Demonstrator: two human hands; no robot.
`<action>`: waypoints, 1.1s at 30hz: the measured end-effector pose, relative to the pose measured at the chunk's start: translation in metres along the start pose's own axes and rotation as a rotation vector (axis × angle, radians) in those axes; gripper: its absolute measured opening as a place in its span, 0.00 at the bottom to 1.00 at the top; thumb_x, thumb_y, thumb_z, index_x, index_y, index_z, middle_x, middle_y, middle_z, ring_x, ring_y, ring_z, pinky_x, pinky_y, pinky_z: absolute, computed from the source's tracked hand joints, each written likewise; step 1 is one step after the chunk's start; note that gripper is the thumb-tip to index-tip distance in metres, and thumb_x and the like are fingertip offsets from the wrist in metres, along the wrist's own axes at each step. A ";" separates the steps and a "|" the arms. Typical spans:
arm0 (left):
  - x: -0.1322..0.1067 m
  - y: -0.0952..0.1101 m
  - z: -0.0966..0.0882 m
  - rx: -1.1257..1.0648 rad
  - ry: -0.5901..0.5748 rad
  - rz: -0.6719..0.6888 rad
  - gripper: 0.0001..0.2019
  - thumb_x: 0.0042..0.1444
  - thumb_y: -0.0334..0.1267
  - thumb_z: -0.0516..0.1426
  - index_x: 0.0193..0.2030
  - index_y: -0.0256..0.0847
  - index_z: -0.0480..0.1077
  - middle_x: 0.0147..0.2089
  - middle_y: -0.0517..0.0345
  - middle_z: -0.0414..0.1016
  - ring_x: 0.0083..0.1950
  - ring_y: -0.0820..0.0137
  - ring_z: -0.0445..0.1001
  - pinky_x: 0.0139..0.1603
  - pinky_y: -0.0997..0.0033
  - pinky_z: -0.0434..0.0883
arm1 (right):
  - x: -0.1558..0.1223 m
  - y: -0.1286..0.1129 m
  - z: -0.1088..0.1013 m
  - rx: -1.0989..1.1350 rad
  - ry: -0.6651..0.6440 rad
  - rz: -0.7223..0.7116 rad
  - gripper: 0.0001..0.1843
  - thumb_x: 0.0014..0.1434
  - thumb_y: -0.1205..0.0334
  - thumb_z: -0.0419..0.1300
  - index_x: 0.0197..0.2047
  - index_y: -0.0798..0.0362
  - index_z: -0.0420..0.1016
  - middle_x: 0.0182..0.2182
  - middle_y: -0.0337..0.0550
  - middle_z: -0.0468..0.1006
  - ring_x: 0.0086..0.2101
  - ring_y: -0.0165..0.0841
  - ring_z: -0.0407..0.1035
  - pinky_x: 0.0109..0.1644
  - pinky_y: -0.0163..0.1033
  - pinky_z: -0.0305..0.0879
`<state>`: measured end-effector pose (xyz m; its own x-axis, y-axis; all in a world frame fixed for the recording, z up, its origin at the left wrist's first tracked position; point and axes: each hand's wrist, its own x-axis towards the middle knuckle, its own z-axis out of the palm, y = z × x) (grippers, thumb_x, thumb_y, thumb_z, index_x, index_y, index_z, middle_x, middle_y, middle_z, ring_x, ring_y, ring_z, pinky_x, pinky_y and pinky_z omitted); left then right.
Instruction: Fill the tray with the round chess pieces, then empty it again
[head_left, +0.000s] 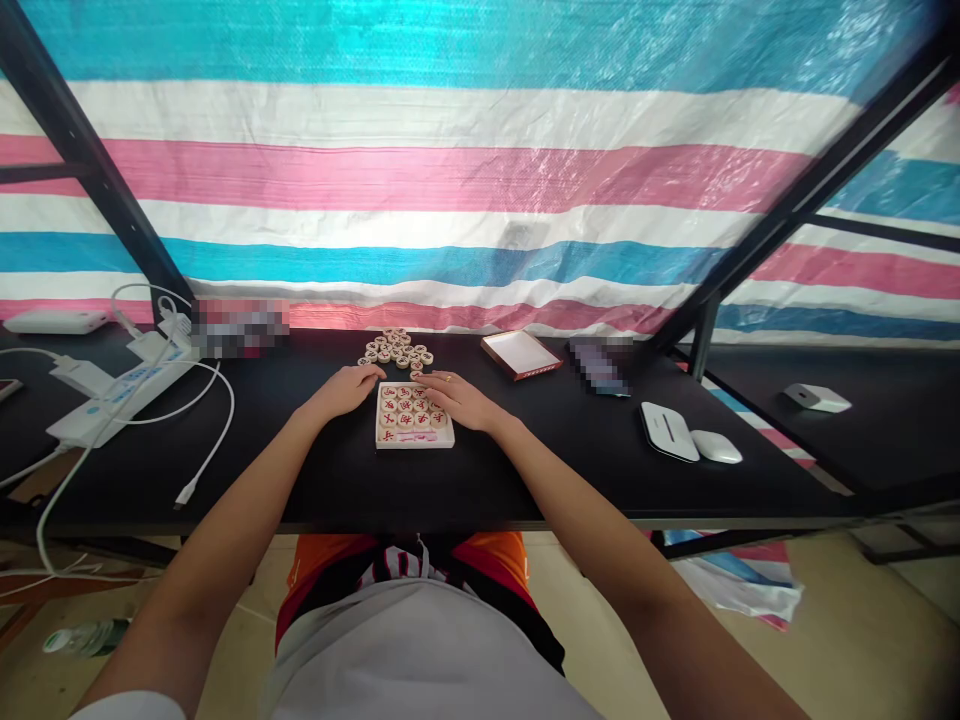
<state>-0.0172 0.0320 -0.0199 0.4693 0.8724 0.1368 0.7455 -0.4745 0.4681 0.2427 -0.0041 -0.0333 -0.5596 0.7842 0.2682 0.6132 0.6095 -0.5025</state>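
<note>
A small white open box (415, 441) lies on the black table, holding rows of round Chinese chess pieces (405, 406) with red characters. In its front row, a pink-and-white strip shows beside one piece. My left hand (351, 390) rests at the box's back left corner, fingers stretched forward, with nothing visible in them. Over the box's back right part reaches my right hand (459, 400), a ring on one finger. Its extended fingertips are at a loose chess piece (417, 375) just behind the box, and the hand hides some boxed pieces. More loose pieces (395, 348) lie heaped farther back.
Right of the heap lies the box lid (521, 353), inside up, with a blurred dark object (600, 366) beyond. A white flat device (669, 432) and a mouse (716, 446) sit at right. A power strip (112, 400) with white cables (225, 400) occupies the left side.
</note>
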 end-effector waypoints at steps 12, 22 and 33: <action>-0.003 0.008 -0.002 -0.013 -0.069 0.020 0.18 0.59 0.52 0.50 0.43 0.44 0.74 0.33 0.58 0.76 0.33 0.67 0.72 0.33 0.72 0.63 | 0.005 0.000 0.003 -0.032 -0.012 0.010 0.30 0.68 0.44 0.39 0.63 0.50 0.64 0.61 0.44 0.66 0.61 0.40 0.57 0.66 0.50 0.51; -0.004 0.009 -0.001 -0.004 -0.045 0.023 0.17 0.58 0.48 0.49 0.42 0.43 0.75 0.32 0.58 0.76 0.33 0.68 0.72 0.33 0.72 0.63 | 0.012 0.011 -0.004 -0.098 0.089 -0.002 0.27 0.69 0.51 0.40 0.50 0.54 0.76 0.49 0.50 0.74 0.50 0.40 0.67 0.58 0.47 0.60; -0.002 0.008 0.004 0.041 0.020 -0.045 0.15 0.56 0.44 0.50 0.43 0.43 0.74 0.30 0.58 0.74 0.32 0.67 0.71 0.30 0.72 0.61 | 0.005 0.054 -0.012 -0.160 0.186 0.070 0.09 0.58 0.68 0.54 0.39 0.54 0.74 0.37 0.46 0.74 0.39 0.36 0.68 0.47 0.42 0.65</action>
<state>-0.0107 0.0261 -0.0201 0.4259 0.8947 0.1343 0.7844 -0.4391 0.4380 0.2802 0.0338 -0.0491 -0.4097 0.8239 0.3917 0.7356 0.5523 -0.3923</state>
